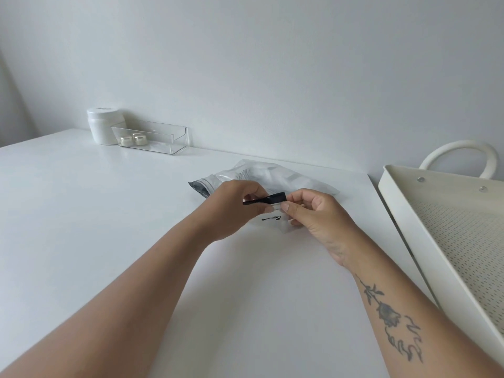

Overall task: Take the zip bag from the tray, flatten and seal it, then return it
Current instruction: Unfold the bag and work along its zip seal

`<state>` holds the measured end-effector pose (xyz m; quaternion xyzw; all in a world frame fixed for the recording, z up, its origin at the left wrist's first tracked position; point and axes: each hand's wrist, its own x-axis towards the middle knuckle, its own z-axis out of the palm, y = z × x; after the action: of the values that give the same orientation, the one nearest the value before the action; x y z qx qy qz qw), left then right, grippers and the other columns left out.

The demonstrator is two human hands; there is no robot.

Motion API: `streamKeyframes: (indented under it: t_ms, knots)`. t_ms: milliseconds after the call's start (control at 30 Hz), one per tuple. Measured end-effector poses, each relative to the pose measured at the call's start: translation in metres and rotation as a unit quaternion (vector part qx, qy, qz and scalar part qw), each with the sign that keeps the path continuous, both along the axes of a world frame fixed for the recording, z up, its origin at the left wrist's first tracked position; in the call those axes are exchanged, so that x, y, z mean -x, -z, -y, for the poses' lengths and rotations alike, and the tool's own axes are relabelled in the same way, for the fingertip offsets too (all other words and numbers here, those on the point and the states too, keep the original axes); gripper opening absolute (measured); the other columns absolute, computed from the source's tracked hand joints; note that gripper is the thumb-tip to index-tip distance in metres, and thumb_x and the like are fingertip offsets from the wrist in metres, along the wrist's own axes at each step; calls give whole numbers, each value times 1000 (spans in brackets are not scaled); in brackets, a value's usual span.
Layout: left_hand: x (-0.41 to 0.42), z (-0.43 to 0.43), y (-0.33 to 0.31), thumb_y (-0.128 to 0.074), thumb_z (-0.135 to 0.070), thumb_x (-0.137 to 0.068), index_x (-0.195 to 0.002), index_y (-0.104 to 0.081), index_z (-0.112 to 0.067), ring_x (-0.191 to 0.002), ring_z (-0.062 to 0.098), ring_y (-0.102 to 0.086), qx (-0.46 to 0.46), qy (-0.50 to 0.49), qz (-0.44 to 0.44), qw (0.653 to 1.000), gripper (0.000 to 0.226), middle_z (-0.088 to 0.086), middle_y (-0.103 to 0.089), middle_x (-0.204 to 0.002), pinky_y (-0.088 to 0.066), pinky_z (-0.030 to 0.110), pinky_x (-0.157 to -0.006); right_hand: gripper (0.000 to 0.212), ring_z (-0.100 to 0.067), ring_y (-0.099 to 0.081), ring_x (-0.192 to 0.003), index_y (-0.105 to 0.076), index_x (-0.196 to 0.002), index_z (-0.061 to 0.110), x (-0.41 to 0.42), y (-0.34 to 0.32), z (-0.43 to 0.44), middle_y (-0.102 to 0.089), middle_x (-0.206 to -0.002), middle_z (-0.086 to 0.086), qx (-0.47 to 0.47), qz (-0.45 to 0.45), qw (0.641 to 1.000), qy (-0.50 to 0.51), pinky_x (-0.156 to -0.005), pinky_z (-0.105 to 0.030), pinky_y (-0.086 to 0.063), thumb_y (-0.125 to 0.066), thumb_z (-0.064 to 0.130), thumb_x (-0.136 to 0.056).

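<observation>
A clear zip bag (268,175) with a black zip strip lies crumpled on the white table (109,214), just beyond my hands. My left hand (231,205) pinches the black strip at its left part. My right hand (313,214) pinches the bag's near edge just below the strip's right end. The strip between my fingers is lifted slightly off the table. The white perforated tray (403,211) with a loop handle stands to the right of the table, and nothing shows on the part of it in view.
At the table's far left stand a white lidded jar (105,126) and a clear plastic bin (152,139) holding two small cream-coloured items. A plain white wall runs behind the table. The table's right edge lies close to the tray.
</observation>
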<state>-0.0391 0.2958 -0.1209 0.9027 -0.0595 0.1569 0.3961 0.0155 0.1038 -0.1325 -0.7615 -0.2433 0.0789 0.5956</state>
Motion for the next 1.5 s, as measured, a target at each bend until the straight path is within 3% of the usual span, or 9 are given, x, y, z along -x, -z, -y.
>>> streamKeyframes:
  t_ms: [233, 400, 500, 633, 767, 900, 1100, 1333, 1500]
  knots:
    - [-2, 7, 2, -63, -23, -92, -85, -66, -15, -73, 16, -51, -37, -29, 0, 999, 11, 0, -62, -83, -37, 24, -60, 8, -14, -59, -76, -71, -86, 30, 1, 0, -2, -66, -78, 5, 19, 16, 1000, 4, -90, -48, -51, -70, 35, -80]
    - [-1, 10, 0, -68, -25, -88, -85, -70, -16, -77, 20, -57, -18, -23, 22, 999, 10, 2, -67, -81, -44, 29, -65, 10, -7, -51, -64, -69, -74, 30, 1, -1, -5, -59, -65, 13, 31, 46, 998, 42, -63, -19, -40, -72, 31, -83]
    - [1, 5, -1, -73, -27, -84, -87, -73, -19, -78, 21, -59, -10, -16, 6, 1000, 8, 2, -68, -81, -46, 33, -68, 16, -6, -45, -58, -66, -69, 22, 1, -1, -5, -53, -59, 13, 27, 51, 997, 60, -51, -12, -33, -73, 24, -84]
    - [0, -2, 1, -73, -24, -83, -82, -72, -20, -74, 18, -58, -15, -26, -8, 1000, 4, 0, -68, -78, -40, 24, -61, 10, -7, -47, -63, -69, -78, 15, 1, -3, -1, -57, -68, 5, 15, 43, 996, 72, -55, -13, -35, -73, 22, -84]
    - [-3, 4, 3, -68, -20, -87, -76, -66, -19, -71, 14, -52, -28, -41, 7, 999, 12, -4, -61, -78, -36, 16, -58, 4, -2, -52, -61, -70, -81, 24, 2, -4, 0, -60, -66, 10, 9, 44, 997, 57, -58, -12, -40, -72, 24, -84]
    - [-6, 8, 3, -64, -17, -89, -75, -62, -19, -72, 11, -51, -55, -43, 37, 997, 15, -7, -56, -76, -41, 29, -64, 5, -11, -54, -67, -71, -88, 27, 4, -5, -4, -66, -74, 0, 19, 39, 999, 31, -64, -29, -44, -73, 26, -84]
    - [-4, 8, 5, -68, -27, -87, -83, -67, -27, -78, 6, -56, -56, -16, 52, 997, 4, -13, -62, -83, -46, 24, -69, 12, -5, -41, -53, -69, -73, 18, 2, -6, -4, -53, -63, 5, 31, 87, 993, 76, -47, -13, -31, -72, 19, -85]
    - [-3, 10, 1, -67, -22, -88, -80, -68, -23, -76, 9, -53, -54, -18, 43, 997, 7, -10, -60, -81, -41, 26, -65, 18, 1, -51, -56, -75, -66, 33, 6, -7, -7, -65, -60, 15, 8, 63, 998, 27, -53, -6, -36, -79, 20, -78]
    - [-3, 10, 0, -72, -25, -84, -80, -72, -21, -76, 15, -58, -32, -34, 45, 998, 5, -7, -66, -79, -46, 33, -68, 8, 0, -58, -62, -79, -76, 27, 4, -6, -5, -73, -69, 9, -11, 49, 998, 35, -58, -7, -41, -79, 19, -77]
